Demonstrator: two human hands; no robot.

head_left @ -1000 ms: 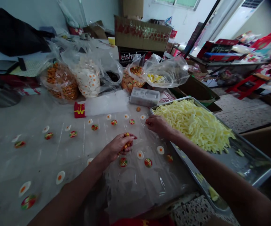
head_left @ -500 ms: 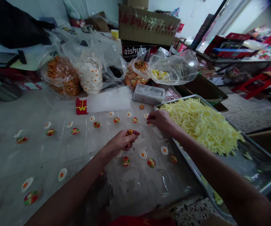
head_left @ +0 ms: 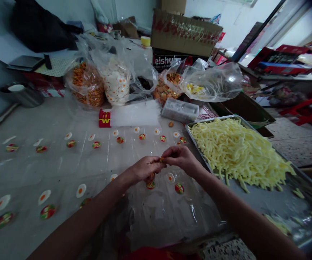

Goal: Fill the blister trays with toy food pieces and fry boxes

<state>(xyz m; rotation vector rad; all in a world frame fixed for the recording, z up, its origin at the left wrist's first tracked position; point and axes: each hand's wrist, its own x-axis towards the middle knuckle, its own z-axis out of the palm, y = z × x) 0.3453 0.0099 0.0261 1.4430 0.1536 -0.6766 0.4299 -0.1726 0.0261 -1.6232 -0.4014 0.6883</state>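
At frame center, the left hand (head_left: 144, 169) cups small candies (head_left: 152, 176) while the right hand (head_left: 179, 159) pinches one beside a tray (head_left: 269, 202).

the left hand (head_left: 144, 169) is curled over small candies (head_left: 152, 176), so how many it holds is hidden. the tiny piece (head_left: 161, 159) pinched by the right hand (head_left: 179, 159) is too small to tell. the metal tray (head_left: 266, 202) is cut off at the right edge.
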